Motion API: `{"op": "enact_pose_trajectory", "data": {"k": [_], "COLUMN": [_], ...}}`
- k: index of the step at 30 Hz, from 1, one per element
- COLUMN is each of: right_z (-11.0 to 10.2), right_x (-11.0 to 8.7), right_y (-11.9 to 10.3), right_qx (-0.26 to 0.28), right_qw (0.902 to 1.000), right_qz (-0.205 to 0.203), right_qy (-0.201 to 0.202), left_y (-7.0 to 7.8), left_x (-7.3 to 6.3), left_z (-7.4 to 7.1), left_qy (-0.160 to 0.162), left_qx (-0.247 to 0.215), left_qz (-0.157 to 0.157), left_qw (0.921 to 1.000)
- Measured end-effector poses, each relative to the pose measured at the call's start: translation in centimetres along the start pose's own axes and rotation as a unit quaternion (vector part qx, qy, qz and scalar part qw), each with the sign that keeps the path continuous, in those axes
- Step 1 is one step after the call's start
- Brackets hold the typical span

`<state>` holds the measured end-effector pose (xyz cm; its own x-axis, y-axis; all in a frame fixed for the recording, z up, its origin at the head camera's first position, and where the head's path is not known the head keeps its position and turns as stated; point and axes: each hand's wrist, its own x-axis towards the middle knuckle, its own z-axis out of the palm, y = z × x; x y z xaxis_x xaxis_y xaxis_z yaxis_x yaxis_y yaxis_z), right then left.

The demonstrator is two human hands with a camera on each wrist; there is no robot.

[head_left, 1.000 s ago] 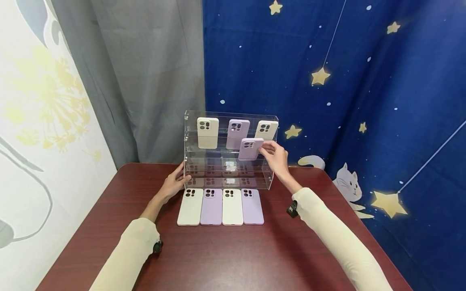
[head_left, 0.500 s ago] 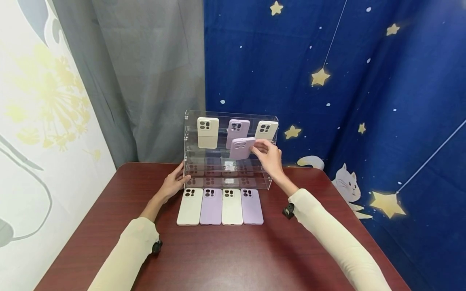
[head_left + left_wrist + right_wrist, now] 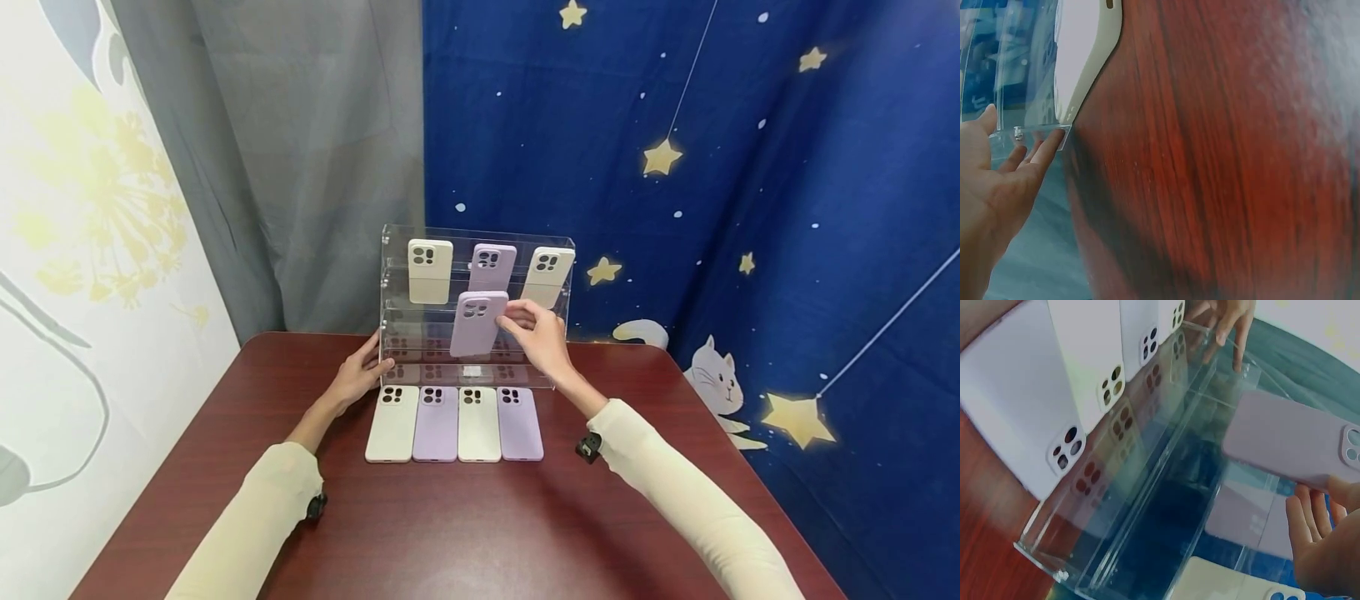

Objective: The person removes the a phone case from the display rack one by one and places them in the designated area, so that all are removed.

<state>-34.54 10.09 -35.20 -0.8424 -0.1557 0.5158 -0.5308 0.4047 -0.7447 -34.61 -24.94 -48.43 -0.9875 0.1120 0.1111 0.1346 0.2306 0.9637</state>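
My right hand [image 3: 536,337] pinches a purple phone case [image 3: 477,323] by its right edge, thumb and fingertips on it. In the head view the case is held nearly upright in front of the middle tiers of a clear acrylic display rack [image 3: 384,329]. Seen from the right wrist, that case [image 3: 1285,431] is apart from the purple one behind it. My left hand [image 3: 357,377] touches the rack's left side low down, and the left wrist view shows its fingers [image 3: 1047,153] fairly straight against the clear panel. A white case [image 3: 430,272], a purple case [image 3: 493,265] and another white case [image 3: 548,272] stand on the upper tier.
A row of several cases lies flat in front of the rack, from a white case [image 3: 393,425] at the left to a purple case [image 3: 520,425] at the right. The brown table [image 3: 450,533] meets a blue star-patterned curtain [image 3: 517,125] and a grey curtain [image 3: 322,167] behind.
My right hand has moved left and slightly down with the purple case, which has gone from in front of the right white case to below the middle purple one. The left hand stays put.
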Motion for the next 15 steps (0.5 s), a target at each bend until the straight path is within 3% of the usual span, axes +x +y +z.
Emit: {"op": "enact_pose_trajectory", "data": {"k": [10, 15], "right_z": [2.2, 3.1], "right_x": [-2.2, -3.2], "right_y": [-0.2, -0.3], "right_qx": [0.019, 0.026], "right_qw": [0.9974, 0.9960], "right_qz": [0.042, 0.043], "right_qy": [-0.055, -0.074], "left_y": [0.1, 0.1], "left_x": [0.2, 0.1], "left_z": [0.1, -0.1], "left_qy": [-0.008, -0.010], "left_qx": [-0.012, -0.009], "left_qz": [-0.009, -0.008], "left_qw": [0.9999, 0.9999]}}
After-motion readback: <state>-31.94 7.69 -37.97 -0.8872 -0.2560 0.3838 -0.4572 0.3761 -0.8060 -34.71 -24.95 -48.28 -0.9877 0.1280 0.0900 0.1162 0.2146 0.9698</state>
